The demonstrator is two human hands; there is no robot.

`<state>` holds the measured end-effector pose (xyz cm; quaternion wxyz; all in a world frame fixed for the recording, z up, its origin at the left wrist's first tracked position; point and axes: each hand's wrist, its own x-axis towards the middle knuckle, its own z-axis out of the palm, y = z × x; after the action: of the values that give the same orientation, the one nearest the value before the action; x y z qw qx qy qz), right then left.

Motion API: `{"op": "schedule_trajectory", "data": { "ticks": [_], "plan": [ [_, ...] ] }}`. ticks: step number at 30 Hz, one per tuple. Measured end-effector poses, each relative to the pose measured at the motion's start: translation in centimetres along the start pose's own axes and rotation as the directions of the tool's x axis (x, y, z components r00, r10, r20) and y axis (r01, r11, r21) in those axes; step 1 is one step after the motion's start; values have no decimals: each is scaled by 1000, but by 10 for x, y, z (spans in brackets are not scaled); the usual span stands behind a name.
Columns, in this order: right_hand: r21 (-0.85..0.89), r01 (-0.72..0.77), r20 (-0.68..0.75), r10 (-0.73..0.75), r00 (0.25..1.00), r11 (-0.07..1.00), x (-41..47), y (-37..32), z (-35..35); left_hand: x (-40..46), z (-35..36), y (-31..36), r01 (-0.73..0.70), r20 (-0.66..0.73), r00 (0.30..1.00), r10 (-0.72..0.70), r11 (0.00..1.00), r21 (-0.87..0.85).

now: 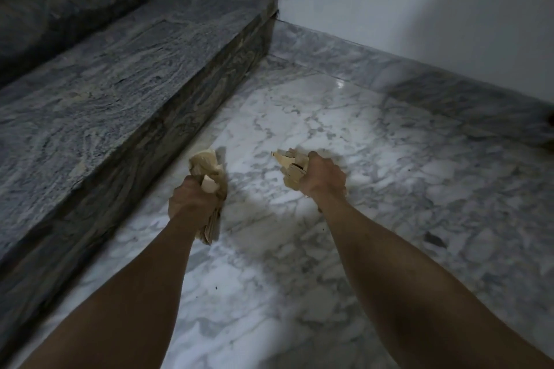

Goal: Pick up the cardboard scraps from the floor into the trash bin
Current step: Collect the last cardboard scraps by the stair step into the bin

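Observation:
My left hand (192, 201) is closed around a bunch of tan cardboard scraps (207, 163); pieces stick out above the fist and below it. My right hand (323, 178) grips a second bunch of cardboard scraps (292, 166), which fan out to the left of the fist. Both hands are held over the white marble floor (344, 249), the left one close to the foot of the step. No trash bin is in view.
A dark grey granite step (126, 75) runs along the left, with another riser behind it. A white wall (419, 3) with a grey marble skirting (434, 84) closes the back right. A few dark specks lie on the floor (434, 240).

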<state>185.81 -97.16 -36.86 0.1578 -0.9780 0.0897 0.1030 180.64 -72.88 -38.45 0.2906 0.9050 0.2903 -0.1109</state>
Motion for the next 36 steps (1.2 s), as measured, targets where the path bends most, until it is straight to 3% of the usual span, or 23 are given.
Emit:
{"op": "schedule_trajectory", "data": {
  "ticks": [4,8,13,16,19,23,28,33,36],
  "plan": [
    [101,-66,48,62,997,993,-8,6,-7,-12,5,-5,-43,97,994,49,997,-60],
    [293,-222,205,166,965,930,-22,33,-12,-16,11,-1,-89,248,958,144,971,-220],
    [457,-335,232,253,939,824,-45,72,-28,-33,26,25,-270,377,871,314,948,-166],
    [459,-321,244,231,942,828,-64,83,-23,-38,8,24,-253,468,825,316,948,-194],
    [481,-297,297,166,940,825,-89,62,-10,-35,-31,-4,-136,460,855,239,959,-247],
    [497,-189,382,-18,924,847,-106,-5,13,-61,-68,-75,95,392,909,140,846,-524],
    [453,8,476,-249,843,891,-124,-90,37,-111,-99,-156,161,203,979,-30,720,-675],
    [299,421,600,-511,615,857,-174,-163,73,-153,-109,-240,282,147,957,-249,689,-668],
    [178,582,638,-543,546,794,-203,-186,98,-183,-102,-269,346,156,925,-345,601,-721]
  ]
}}
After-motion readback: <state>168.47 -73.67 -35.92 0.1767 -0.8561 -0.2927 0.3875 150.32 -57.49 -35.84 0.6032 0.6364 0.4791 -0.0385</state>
